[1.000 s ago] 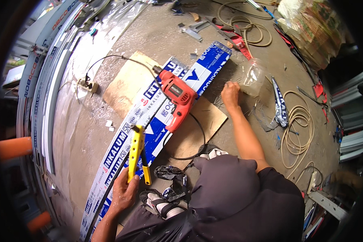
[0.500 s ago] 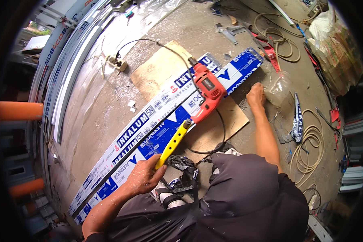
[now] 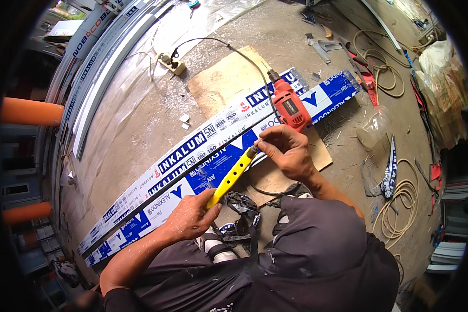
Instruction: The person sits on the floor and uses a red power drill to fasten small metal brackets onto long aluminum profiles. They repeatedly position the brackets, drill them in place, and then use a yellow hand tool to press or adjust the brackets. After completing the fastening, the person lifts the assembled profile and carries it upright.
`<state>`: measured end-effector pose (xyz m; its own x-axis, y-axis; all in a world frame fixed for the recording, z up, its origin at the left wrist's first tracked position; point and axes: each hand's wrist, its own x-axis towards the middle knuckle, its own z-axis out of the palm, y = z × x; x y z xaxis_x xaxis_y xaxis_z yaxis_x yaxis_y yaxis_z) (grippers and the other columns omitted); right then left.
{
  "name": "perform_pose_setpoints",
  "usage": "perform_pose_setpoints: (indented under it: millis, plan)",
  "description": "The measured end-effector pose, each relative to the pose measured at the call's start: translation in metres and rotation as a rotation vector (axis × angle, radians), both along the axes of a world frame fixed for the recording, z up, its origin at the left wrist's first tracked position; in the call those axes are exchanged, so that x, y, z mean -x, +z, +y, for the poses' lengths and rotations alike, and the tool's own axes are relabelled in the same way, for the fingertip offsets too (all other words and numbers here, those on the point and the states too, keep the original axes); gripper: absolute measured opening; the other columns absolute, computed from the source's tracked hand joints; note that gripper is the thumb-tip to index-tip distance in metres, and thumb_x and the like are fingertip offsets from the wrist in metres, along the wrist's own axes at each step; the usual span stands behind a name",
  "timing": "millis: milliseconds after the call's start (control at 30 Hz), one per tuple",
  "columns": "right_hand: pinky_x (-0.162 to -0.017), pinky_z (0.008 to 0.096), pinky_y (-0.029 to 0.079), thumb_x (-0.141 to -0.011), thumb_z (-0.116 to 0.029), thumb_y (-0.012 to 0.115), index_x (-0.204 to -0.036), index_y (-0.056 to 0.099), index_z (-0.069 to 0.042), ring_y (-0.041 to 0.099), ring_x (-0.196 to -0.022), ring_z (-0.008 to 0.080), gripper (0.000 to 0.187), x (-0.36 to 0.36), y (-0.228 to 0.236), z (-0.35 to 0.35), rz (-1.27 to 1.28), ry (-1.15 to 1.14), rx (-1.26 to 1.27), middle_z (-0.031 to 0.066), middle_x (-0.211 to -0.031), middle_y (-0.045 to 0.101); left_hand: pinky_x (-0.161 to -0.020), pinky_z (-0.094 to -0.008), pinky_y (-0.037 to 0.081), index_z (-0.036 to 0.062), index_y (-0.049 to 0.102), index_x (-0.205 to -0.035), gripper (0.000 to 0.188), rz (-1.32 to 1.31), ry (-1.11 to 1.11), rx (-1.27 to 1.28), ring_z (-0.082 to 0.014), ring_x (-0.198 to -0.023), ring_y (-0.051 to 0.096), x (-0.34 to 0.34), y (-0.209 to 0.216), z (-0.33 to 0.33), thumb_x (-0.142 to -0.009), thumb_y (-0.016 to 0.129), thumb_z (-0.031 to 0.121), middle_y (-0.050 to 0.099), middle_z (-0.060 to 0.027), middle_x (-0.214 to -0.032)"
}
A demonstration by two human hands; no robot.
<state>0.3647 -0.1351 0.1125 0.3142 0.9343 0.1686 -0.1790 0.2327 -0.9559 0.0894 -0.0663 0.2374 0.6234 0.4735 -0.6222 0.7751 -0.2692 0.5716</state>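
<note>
Grey-brown workshop floor point(image 3: 156, 99), scattered with scraps, stretches beneath me as I look down through the head camera from afar. Across it run two long, straight bars point(image 3: 192, 143) wrapped in white and blue film, passing over a thin wooden board point(image 3: 221, 86). Lying on top of the bars is a red drill point(image 3: 291, 110); coils of beige cable point(image 3: 400, 213) rest over to the right.

Raised just above the blue film, tilted, is a slim yellow tool point(image 3: 234, 174) dotted with dark holes. My left grip point(image 3: 195, 213) is wrapped around its lower end. My right grip point(image 3: 291, 151) is curled in, thumb and fingertips beside the tool's dark nose point(image 3: 251, 152); I cannot tell whether they pinch something small.

I judge the tool stiff, metallic and moderately light, not fragile, though its smooth paint could slip under dusty fingers. Its lower handle looks the surest hold, leaving the nose free.
</note>
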Motion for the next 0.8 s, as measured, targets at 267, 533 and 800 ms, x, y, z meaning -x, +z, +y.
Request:
perform_pose_setpoints:
  millis: [267, 533, 800]
  plan:
    - [-0.092, 0.0304, 0.063, -0.100, 0.006, 0.072, -0.121, 0.068, 0.003, 0.078, -0.103, 0.0173, 0.021, 0.007, -0.003, 0.001, -0.060, -0.005, 0.003, 0.0123, -0.105, 0.079, -0.063, -0.0471, 0.052, -0.0057, 0.064, -0.129, 0.039, -0.001, -0.007, 0.006, -0.0370, -0.066, 0.071, 0.005, -0.001, 0.004, -0.103, 0.066, 0.024, 0.071, -0.0251, -0.078]
    - [-0.092, 0.0310, 0.064, -0.099, 0.007, 0.073, -0.120, 0.069, 0.006, 0.078, -0.102, 0.0181, 0.022, 0.007, -0.005, 0.000, -0.130, 0.001, 0.011, 0.0138, -0.106, 0.079, -0.066, -0.0460, 0.054, -0.0066, 0.063, -0.130, 0.040, -0.062, -0.009, 0.017, -0.0362, -0.069, 0.074, 0.010, -0.004, 0.005, -0.103, 0.066, 0.022, 0.073, -0.0247, -0.081]
    - [-0.091, 0.0309, 0.064, -0.097, 0.006, 0.076, -0.123, 0.069, 0.005, 0.076, -0.101, 0.0175, 0.028, 0.010, -0.005, 0.001, -0.302, 0.041, 0.013, 0.0135, -0.115, 0.075, -0.066, -0.0450, 0.053, -0.0037, 0.063, -0.130, 0.037, -0.066, -0.007, 0.039, -0.0353, -0.069, 0.072, 0.018, -0.006, 0.005, -0.103, 0.066, 0.022, 0.072, -0.0229, -0.080]
